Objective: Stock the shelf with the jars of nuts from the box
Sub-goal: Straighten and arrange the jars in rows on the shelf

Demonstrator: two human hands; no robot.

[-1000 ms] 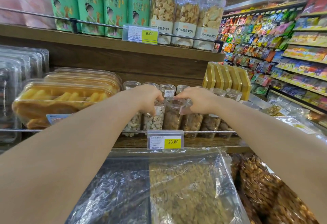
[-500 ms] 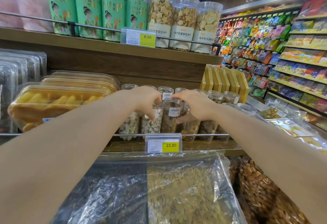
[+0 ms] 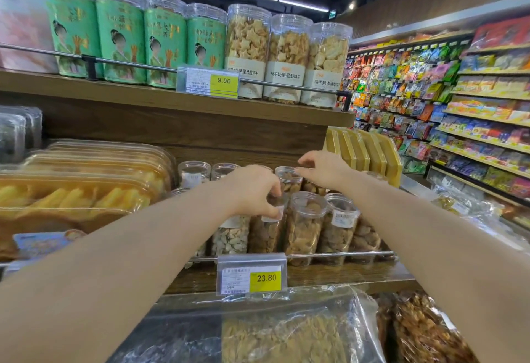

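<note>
Left hand (image 3: 252,190) grips the front jar (image 3: 265,233) at the shelf (image 3: 344,273) front edge; right hand (image 3: 324,170) pinches the back jar (image 3: 289,182) by its rim.

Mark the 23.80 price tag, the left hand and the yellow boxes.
23.80 price tag (image 3: 265,278), head view, yellow patch.
left hand (image 3: 252,190), head view, back of hand.
yellow boxes (image 3: 370,156), head view, middle box's edge.

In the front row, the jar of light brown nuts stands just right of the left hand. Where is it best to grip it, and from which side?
Probably the lid, from above. The jar stands upright, packed between neighbour jars, and the rail crosses its lower front, so only its top looks free for fingers.
</note>
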